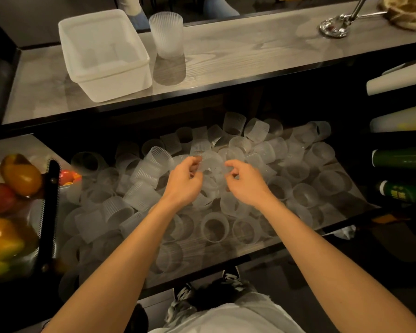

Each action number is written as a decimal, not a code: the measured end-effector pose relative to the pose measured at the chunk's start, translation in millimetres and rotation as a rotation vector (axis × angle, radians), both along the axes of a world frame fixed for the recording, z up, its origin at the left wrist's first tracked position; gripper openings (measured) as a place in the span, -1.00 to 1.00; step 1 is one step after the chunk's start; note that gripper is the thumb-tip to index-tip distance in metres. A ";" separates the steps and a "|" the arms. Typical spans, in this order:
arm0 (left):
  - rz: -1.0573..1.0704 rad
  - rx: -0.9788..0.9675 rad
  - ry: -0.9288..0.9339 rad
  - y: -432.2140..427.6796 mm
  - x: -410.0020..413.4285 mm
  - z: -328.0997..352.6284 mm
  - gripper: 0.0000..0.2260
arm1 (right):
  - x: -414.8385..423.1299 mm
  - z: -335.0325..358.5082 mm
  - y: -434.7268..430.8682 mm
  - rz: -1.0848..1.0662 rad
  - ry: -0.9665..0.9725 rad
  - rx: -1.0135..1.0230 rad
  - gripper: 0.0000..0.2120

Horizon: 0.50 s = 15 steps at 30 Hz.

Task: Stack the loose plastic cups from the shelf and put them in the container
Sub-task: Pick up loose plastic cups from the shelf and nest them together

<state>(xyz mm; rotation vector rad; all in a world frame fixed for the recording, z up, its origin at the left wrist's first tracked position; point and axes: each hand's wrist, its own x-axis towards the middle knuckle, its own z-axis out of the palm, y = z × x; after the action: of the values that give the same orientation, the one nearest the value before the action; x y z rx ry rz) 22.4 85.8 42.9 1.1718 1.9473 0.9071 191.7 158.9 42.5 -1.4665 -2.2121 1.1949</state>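
Frosted ribbed cup [210, 162] on its side, pinched by both hands' fingers [194, 164]

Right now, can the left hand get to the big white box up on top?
Probably yes. The container sits uncovered on the counter above the shelf, nothing blocking it. But the left hand is busy holding a cup with the right hand.

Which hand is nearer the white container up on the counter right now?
Left. The left hand is over the cup pile, below and slightly right of the container; the right hand sits farther right, across the same cup.
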 end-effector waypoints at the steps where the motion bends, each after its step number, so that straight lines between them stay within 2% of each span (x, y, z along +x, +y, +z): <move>1: -0.003 -0.017 -0.007 -1.2 -0.6 -2.2 -0.60 | 1.2 -2.5 -1.2 0.007 -0.011 -0.016 -0.58; 9: -0.043 -0.108 0.029 -10.5 1.3 -12.7 -0.51 | -7.4 -20.4 -8.8 0.021 -0.056 -0.143 -0.49; 15: -0.051 -0.099 0.109 -17.8 1.2 -14.9 -0.47 | -17.3 -21.1 -12.0 0.062 -0.119 -0.182 -0.68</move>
<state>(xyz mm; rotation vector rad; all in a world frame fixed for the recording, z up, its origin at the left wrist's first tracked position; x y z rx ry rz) 23.6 68.1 28.0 1.2292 2.0149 0.7252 174.4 146.9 21.3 -1.5860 -2.2934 1.3958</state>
